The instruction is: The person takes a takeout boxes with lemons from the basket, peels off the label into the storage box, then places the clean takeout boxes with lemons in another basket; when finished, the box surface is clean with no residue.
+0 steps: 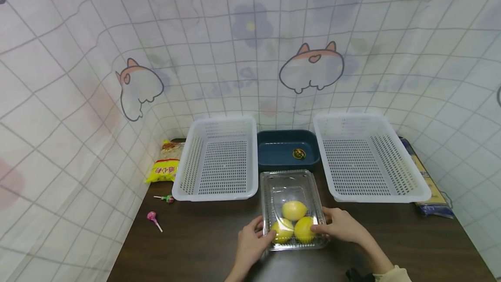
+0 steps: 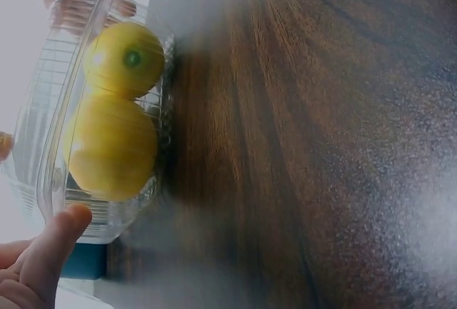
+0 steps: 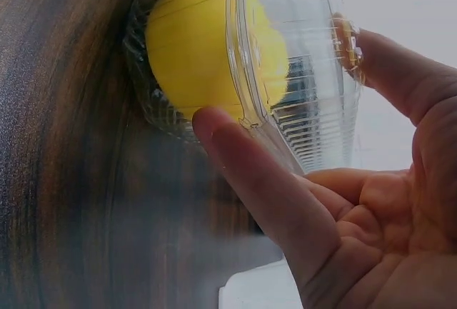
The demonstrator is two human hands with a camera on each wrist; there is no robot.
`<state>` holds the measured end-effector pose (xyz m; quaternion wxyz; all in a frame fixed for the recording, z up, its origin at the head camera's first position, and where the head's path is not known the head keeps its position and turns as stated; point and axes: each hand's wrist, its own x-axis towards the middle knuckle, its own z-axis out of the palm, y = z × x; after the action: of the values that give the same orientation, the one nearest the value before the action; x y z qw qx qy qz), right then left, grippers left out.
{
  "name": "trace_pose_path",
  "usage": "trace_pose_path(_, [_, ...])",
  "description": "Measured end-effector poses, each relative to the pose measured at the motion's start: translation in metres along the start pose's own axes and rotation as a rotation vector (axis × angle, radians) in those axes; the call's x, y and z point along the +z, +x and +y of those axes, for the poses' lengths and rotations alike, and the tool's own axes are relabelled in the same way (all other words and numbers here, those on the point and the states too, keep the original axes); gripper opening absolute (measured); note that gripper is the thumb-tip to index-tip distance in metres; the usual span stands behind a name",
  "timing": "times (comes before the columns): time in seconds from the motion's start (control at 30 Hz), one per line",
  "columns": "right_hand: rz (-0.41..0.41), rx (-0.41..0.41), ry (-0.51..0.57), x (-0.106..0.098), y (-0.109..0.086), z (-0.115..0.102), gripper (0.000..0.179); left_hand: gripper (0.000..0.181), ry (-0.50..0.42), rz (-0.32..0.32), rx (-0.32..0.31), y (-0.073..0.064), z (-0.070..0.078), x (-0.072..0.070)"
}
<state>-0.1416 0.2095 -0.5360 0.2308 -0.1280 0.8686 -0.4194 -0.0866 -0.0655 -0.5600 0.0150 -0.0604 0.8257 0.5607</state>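
A clear plastic clamshell box (image 1: 287, 182) with its lid down sits on the table, three lemons (image 1: 294, 210) inside it toward the near end. My left hand (image 1: 252, 242) grips the box's left side near the front corner, thumb over the lid's edge. On the opposite side my right hand (image 1: 344, 225) holds the box, its thumb likewise on the lid. In the right wrist view one finger of that right hand (image 3: 343, 223) lies along the side wall below the rim (image 3: 246, 59). Two lemons (image 2: 113, 148) show through the wall in the left wrist view.
White baskets stand at the back left (image 1: 225, 164) and back right (image 1: 352, 164), with a dark blue dish (image 1: 274, 151) between them holding a small patterned round piece (image 1: 299, 153). A yellow snack bag (image 1: 166, 166), two lollipops (image 1: 151, 216) and a blue-and-tan packet (image 1: 428, 186) lie toward the sides.
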Motion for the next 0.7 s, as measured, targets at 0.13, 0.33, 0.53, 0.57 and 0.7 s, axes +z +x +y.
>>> trace_pose_path(0.13, [-0.015, -0.001, 0.045, -0.0011, -0.0007, 0.0032, 0.082, 0.058, 0.038, 0.019, 0.002, 0.0021, 0.0019, 0.0020])
trace_pose_path(0.33, [-0.046, -0.035, 0.146, 0.0012, -0.0042, 0.0043, 0.087, 0.057, 0.088, 0.029, -0.012, 0.0006, 0.0027, 0.0017])
trace_pose_path(0.53, [-0.024, -0.025, 0.189, 0.0015, -0.0047, 0.0025, 0.087, 0.055, 0.138, 0.034, 0.010, 0.0035, 0.0065, -0.0005])
trace_pose_path(0.57, [-0.019, -0.018, 0.190, 0.0020, -0.0047, 0.0021, 0.087, 0.055, 0.145, 0.032, 0.017, 0.0041, 0.0072, -0.0012])
trace_pose_path(0.7, [0.005, 0.007, 0.188, 0.0053, -0.0048, -0.0010, 0.087, 0.055, 0.168, 0.027, 0.036, 0.0064, 0.0082, -0.0043])
